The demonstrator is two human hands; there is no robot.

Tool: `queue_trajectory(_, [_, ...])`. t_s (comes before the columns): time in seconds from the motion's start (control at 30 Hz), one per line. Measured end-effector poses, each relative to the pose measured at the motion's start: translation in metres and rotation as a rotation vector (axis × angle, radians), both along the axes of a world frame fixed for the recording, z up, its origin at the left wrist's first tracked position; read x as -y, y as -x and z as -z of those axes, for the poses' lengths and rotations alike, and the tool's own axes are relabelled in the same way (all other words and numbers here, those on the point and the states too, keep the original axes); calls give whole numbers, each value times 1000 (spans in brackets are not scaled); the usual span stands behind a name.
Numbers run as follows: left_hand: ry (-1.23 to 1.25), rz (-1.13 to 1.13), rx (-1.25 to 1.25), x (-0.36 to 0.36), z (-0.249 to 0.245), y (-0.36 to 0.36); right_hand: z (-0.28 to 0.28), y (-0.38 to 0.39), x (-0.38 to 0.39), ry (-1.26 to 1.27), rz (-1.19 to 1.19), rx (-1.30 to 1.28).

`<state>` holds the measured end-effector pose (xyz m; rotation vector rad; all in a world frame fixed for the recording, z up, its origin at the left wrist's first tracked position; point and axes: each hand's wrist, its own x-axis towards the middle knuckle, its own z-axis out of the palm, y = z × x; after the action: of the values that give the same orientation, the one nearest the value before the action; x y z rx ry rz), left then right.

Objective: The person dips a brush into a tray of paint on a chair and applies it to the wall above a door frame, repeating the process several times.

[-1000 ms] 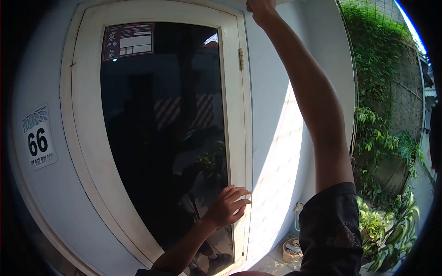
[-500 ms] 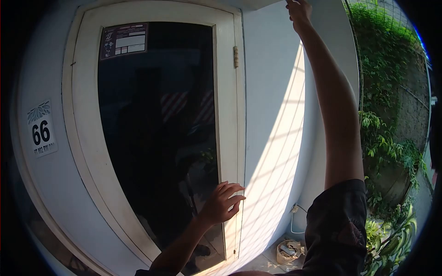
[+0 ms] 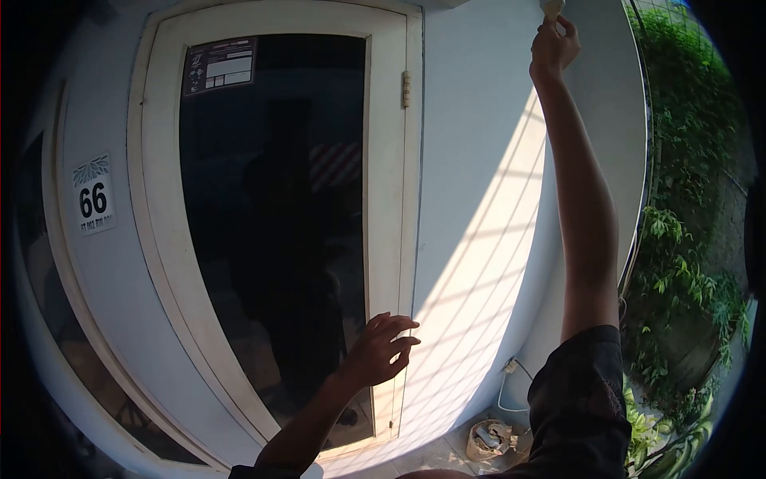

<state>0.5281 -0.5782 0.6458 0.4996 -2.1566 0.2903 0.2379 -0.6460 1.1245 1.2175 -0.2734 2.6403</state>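
Observation:
My right hand [image 3: 555,49] is raised high at the top right, its fingers closed around the lower part of a white bulb-shaped thing [image 3: 552,9]. The upper end of that thing is cut off by the frame edge, so its exact kind cannot be made out. My left hand [image 3: 381,350] hangs lower, in front of the hinge side of a white-framed door [image 3: 391,199] with dark glass. Its fingers are apart and curved, with nothing in them. Whether its fingertips touch the frame cannot be told.
A sunlit pale wall [image 3: 471,303] stands right of the door. Below it sits a round container [image 3: 488,441] with crumpled stuff inside, near a white cable [image 3: 503,391]. A number plate [image 3: 94,193] is on the left wall. Leafy plants [image 3: 678,239] grow at the right.
The view has tilted and turned slightly, so my right hand sits lower and farther right, and the white thing above it now shows. My left hand keeps nearly the same pose.

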Motion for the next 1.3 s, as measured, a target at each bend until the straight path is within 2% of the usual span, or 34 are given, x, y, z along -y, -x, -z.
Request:
queue_trajectory(0.03, [1, -9, 10, -4, 0, 4, -6, -1, 4, 111, 60, 3])
queue_trajectory(0.07, [2, -22, 18, -7, 1, 8, -12, -2, 7, 106, 42, 2])
queue_trajectory(0.13, [5, -58, 15, -12, 3, 12, -23, -10, 16, 46, 323, -22])
queue_trajectory(0.2, [4, -100, 6, -18, 7, 10, -19, -18, 29, -39, 251, -58])
queue_trajectory(0.27, [6, -143, -22, -24, 13, 1, -4, -29, 41, -195, 0, -251])
queue_trajectory(0.33, [-34, -204, -30, -38, 22, -12, 37, -53, 39, -236, -140, -283])
queue_trajectory(0.43, [-108, -310, -35, -66, 41, -40, 118, -87, 32, -224, -382, -362])
queue_trajectory(0.53, [-166, -423, -47, -101, 65, -76, 215, -119, 9, -339, -555, -482])
queue_trajectory(0.67, [-268, -600, -85, -161, 93, -123, 362, -156, -25, -590, -796, -564])
queue_trajectory(0.77, [-321, -750, -148, -208, 119, -152, 476, -187, -33, -677, -952, -602])
queue_trajectory(0.93, [-393, -931, -281, -282, 133, -185, 610, -255, -85, -932, -1228, -602])
queue_trajectory(1.0, [-416, -989, -302, -306, 141, -196, 630, -284, -115, -1066, -1361, -533])
queue_trajectory(1.1, [-424, -1060, -337, -341, 147, -208, 649, -324, -140, -1090, -1476, -585])
queue_trajectory(1.3, [-415, -1193, -404, -395, 157, -222, 640, -393, -174, -974, -1681, -739])
